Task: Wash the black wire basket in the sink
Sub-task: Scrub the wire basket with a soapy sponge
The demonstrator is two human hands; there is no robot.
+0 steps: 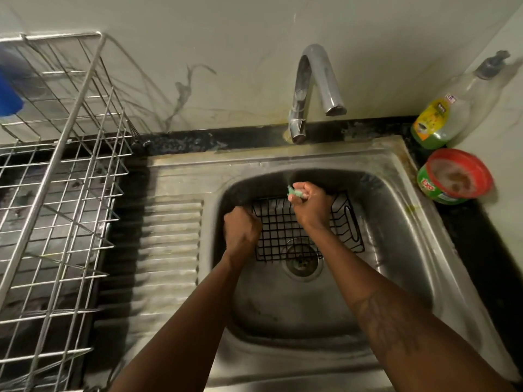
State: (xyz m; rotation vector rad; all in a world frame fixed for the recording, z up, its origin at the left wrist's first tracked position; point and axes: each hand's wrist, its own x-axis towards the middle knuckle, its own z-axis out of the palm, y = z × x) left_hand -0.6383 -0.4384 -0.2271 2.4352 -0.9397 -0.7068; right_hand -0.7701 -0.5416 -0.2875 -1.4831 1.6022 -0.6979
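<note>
The black wire basket (283,230) lies in the steel sink (396,210), over the drain (302,261) and towards the far wall of the bowl. My left hand (240,227) is closed on the basket's left rim. My right hand (310,202) is over the basket's far edge, fingers closed on a small green scrubber (293,193) that pokes out at the fingertips. The hands hide parts of the basket's left and far sides.
A chrome tap (311,91) rises behind the sink. At the right stand a green dish-soap bottle (441,114) and a red-rimmed tub of cleaner (455,176). A steel dish rack (56,179) fills the left. The ribbed drainboard (167,250) lies between rack and bowl.
</note>
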